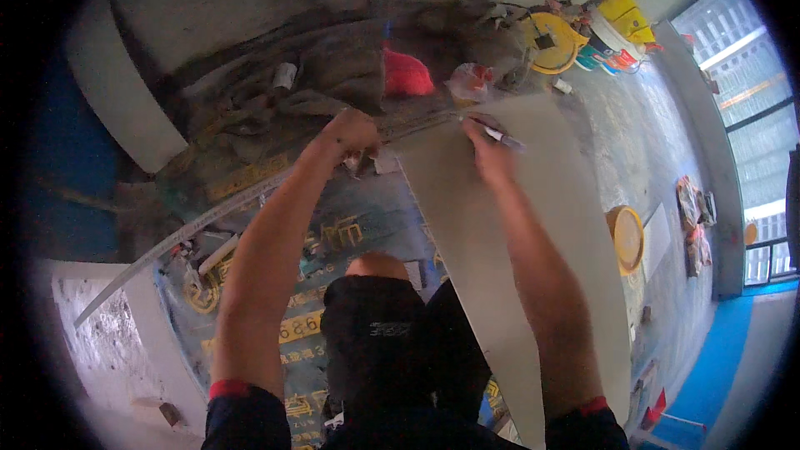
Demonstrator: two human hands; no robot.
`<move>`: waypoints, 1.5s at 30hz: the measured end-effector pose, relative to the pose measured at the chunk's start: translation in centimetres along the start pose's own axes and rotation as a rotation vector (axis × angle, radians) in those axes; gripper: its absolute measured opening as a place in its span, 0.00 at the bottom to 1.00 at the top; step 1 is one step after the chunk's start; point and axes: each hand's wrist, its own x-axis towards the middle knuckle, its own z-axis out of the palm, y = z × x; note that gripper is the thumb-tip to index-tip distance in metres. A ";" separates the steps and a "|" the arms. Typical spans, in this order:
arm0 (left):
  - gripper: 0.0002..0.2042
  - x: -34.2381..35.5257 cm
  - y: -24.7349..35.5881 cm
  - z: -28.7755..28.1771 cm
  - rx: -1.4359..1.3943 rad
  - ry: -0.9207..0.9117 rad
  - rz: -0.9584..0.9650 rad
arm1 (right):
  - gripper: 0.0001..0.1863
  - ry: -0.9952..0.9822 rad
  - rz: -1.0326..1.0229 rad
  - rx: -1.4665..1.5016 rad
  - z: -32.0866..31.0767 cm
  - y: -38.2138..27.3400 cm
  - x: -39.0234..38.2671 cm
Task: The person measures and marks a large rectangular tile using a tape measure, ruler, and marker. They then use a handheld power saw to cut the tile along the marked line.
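My left hand [350,133] is closed round a long, thin, pale straightedge [187,232]. The strip runs from the lower left up past this hand, toward the far end of a large pale flat board [467,225]. My right hand [492,154] grips a marker pen [502,137] with a light barrel, fingers pinched near its tip. That hand rests over the far part of the board, close to its far edge. The pen tip is too small to tell whether it touches. The board lies lengthwise under my right forearm, beside my bent knee [375,265].
Printed dark sheeting [304,358] covers the floor around my legs. A crumpled dark cloth [321,104], a red item [406,73] and a plastic bag [469,82] lie beyond the board. Buckets [612,40] stand far right, near a yellow lid [557,43]. Another yellow round lid [625,240] sits right of the board.
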 end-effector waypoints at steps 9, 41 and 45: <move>0.04 0.3 0.1 -0.3 -0.071 -0.009 -0.029 | 0.15 0.029 -0.129 -0.170 0.4 0.9 0.5; 0.10 -20.9 25.5 14.0 0.291 -0.171 0.748 | 0.08 -0.220 0.157 -0.637 -26.3 -12.3 -34.1; 0.10 -21.5 20.8 13.9 0.342 -0.062 0.759 | 0.13 -0.111 0.308 -0.752 -34.7 -12.9 -42.1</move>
